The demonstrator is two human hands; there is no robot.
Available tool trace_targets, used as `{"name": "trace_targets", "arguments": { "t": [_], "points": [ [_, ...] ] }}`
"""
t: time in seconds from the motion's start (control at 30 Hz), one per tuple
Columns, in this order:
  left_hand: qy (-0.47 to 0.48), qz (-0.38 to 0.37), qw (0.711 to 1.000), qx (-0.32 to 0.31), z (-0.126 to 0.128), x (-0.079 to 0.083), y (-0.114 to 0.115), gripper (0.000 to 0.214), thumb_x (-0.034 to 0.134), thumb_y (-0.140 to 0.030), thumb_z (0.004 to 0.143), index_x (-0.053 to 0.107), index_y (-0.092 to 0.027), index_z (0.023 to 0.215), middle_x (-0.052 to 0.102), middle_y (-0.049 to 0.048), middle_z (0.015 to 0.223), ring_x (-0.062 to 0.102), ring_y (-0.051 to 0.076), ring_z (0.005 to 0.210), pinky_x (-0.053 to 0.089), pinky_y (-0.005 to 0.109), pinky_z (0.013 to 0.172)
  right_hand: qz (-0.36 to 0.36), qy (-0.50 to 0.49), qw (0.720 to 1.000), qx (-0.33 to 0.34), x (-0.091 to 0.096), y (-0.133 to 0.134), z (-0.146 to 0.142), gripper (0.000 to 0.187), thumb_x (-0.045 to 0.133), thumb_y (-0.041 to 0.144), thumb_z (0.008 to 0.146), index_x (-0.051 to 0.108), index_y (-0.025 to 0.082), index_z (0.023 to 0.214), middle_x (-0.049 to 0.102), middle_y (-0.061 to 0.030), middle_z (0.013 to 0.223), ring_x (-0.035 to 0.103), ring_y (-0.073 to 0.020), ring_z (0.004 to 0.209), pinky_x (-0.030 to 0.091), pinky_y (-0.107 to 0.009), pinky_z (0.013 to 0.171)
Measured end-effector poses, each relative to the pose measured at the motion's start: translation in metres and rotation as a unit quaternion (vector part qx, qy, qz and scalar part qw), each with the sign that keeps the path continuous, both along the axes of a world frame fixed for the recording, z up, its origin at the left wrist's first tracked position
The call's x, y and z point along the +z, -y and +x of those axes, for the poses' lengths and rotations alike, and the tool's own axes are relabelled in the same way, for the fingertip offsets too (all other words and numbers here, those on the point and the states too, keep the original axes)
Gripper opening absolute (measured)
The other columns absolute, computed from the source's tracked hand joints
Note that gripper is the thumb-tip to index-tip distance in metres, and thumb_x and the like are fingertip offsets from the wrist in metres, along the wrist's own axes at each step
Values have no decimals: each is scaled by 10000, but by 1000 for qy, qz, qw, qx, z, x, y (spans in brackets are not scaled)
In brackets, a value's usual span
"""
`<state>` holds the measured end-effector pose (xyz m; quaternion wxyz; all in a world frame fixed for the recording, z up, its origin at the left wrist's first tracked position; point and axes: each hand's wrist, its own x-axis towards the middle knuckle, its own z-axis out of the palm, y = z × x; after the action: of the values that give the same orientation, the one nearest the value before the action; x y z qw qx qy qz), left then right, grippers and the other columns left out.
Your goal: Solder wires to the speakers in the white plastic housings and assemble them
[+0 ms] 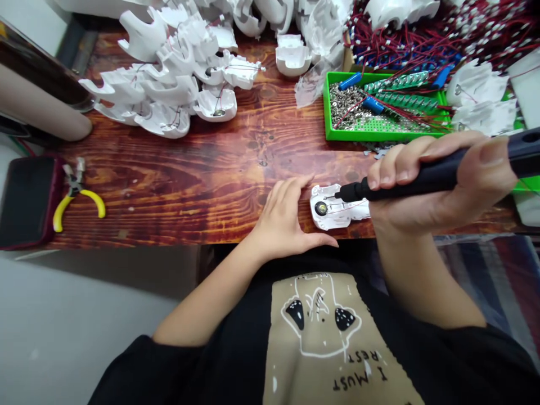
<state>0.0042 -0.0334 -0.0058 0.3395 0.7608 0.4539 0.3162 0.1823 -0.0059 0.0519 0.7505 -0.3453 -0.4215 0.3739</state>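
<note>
A small white plastic shell (pixel 337 207) lies on the wooden table (pixel 181 180), with a round metal-rimmed part and thin red wire on it. My left hand (pixel 280 219) rests flat on the table, fingers spread around the shell's left end, with no clear grip on it. My right hand (pixel 434 180) grips a black pen-shaped tool (pixel 409 179) whose dark tip (pixel 342 194) reaches the shell's wire. The tip's exact contact point is too small to tell.
A heap of white plastic shells (pixel 169 84) fills the back of the table. A green tray (pixel 379 107) holds metal bits and blue components, beside tangled red wires (pixel 400 34). Yellow-handled pliers (pixel 78 197) lie next to a phone in a dark red case (pixel 27 202).
</note>
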Motion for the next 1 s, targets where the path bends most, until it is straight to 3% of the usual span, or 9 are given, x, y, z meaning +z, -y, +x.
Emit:
{"name": "trace_targets", "arguments": {
  "t": [0.23, 0.47, 0.77, 1.0],
  "points": [
    [-35, 2, 999, -21, 3, 3, -3, 845, 896, -542, 665, 528, -200, 1345, 640, 107, 1343, 564, 308, 1232, 399, 450, 1083, 32, -18, 999, 20, -16, -3, -2, 284, 615, 439, 871, 565, 238, 677, 403, 52, 521, 438, -89, 405, 371, -254, 366],
    [-29, 2, 999, -14, 4, 2, -2, 803, 880, -542, 680, 546, -187, 1318, 660, 104, 1310, 582, 290, 1193, 402, 436, 1073, 66, -37, 997, 15, -21, -11, -6, 277, 588, 401, 875, 583, 221, 665, 410, 55, 488, 402, -76, 357, 329, -245, 325],
    [-22, 20, 1000, -7, 4, -1, -3, 817, 892, -524, 665, 562, -164, 1320, 670, 112, 1317, 602, 285, 1187, 419, 444, 1084, 30, 8, 1000, -3, -17, -6, -7, 291, 590, 428, 867, 529, 241, 653, 384, 47, 504, 409, -81, 379, 338, -252, 352],
    [29, 47, 998, -13, 4, -8, -4, 766, 892, -473, 678, 586, -175, 1313, 699, 119, 1282, 657, 285, 1179, 493, 447, 1055, 38, 11, 999, 36, -13, -9, -16, 275, 650, 394, 812, 465, 253, 664, 407, 72, 485, 391, -83, 352, 338, -250, 330]
  ]
}}
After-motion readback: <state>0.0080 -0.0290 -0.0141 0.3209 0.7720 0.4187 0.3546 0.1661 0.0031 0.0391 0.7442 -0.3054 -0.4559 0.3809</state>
